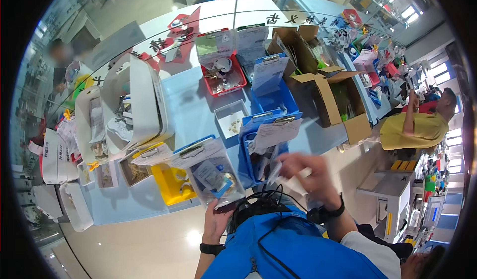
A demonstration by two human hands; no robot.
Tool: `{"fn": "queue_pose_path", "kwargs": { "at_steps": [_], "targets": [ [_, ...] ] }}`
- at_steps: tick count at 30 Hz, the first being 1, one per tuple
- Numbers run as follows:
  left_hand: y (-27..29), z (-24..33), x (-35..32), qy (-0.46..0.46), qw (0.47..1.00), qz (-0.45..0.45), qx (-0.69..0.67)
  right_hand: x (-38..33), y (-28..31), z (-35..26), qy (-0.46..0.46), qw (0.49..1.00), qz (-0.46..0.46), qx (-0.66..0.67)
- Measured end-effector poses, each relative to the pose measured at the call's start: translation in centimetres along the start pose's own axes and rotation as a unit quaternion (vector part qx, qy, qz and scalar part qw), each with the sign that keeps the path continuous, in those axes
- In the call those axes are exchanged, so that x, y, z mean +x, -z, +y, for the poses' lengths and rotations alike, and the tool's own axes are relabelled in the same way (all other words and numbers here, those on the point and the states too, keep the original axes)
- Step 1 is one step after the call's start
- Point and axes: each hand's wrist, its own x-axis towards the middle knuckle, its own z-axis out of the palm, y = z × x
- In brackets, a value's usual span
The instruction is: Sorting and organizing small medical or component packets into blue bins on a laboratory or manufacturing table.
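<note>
My left hand (213,223) is closed on the near edge of a pale tray (230,198) at the table's front. Inside that tray lie clear bags (209,175) with small blue and white pieces, and a clipboard with a paper (191,156) leans at its far end. My right hand (310,175) is blurred by motion beside a blue tray (247,160). Its fingers appear pinched on a clear plastic bag (274,171), whose contents I cannot make out. Dark bagged items and papers on a clipboard (276,132) fill the blue tray.
Left of the pale tray sit a yellow tray (166,187) and large white bins (149,125). Farther back are a white box of small tan pieces (221,115), a red tray (229,88) and cardboard boxes (325,100). A person in yellow (415,130) is at the right.
</note>
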Motion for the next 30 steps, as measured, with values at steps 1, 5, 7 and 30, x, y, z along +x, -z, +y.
{"fn": "queue_pose_path", "kwargs": {
  "at_steps": [1,5,7,30],
  "targets": [
    [-0.4,-0.1,0.0,-0.015,0.999,0.006,0.028,0.2,2.2,1.3,-0.034,0.991,0.126,0.010],
    [-1.9,-1.7,0.0,-0.036,0.995,0.060,0.073,5.0,8.8,13.3,-0.172,0.960,0.217,0.042],
    [-3.8,-2.6,0.7,-0.023,0.993,0.097,0.058,6.6,9.8,21.3,-0.136,0.955,0.243,-0.100],
    [-5.1,0.1,6.7,-0.131,0.980,0.120,0.094,7.1,11.9,25.2,-0.211,0.950,0.208,0.097]
  ]
}}
